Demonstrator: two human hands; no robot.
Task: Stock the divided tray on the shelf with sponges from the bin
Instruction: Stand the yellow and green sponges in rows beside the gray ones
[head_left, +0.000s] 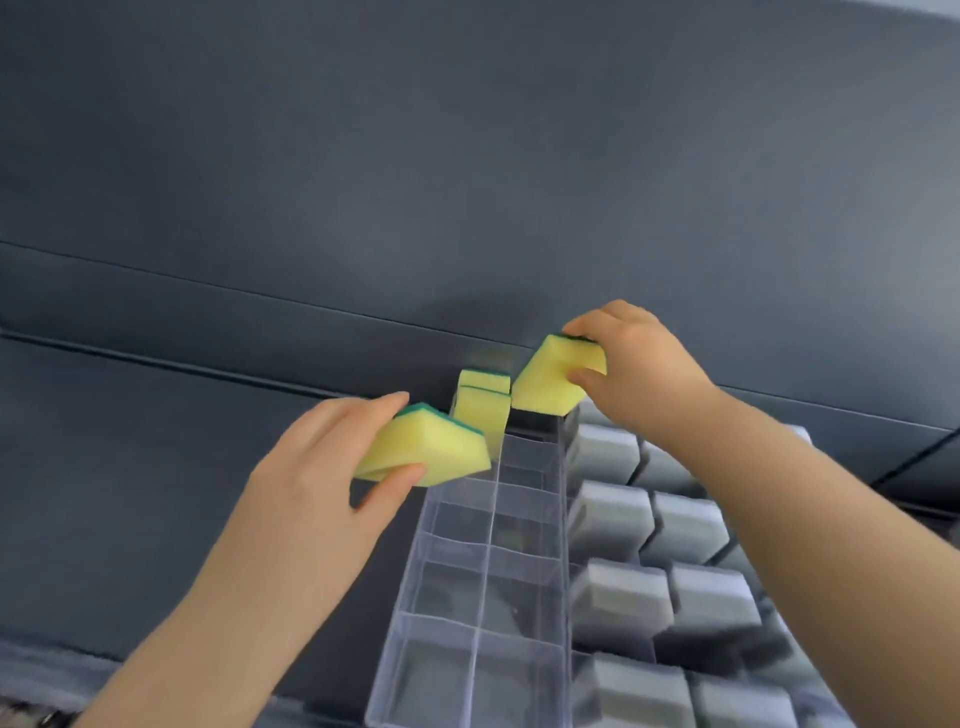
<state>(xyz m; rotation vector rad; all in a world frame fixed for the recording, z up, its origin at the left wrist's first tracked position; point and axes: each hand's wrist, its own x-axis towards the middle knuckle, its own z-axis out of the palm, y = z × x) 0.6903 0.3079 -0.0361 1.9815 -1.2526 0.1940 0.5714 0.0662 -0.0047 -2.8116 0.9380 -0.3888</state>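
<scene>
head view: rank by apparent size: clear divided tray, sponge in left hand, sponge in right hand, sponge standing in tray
1. clear divided tray
2. sponge in left hand, nearer the camera
3. sponge in right hand, close to 2, so unsure
4. sponge standing in tray, partly hidden

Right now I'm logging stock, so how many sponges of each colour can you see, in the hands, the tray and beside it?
Yellow sponges with a green scouring side: 3 (one in the left hand, one in the right hand, one standing in the clear tray's far compartment)
Grey sponges right of the tray: about 11, blurred
Total: about 14
</scene>
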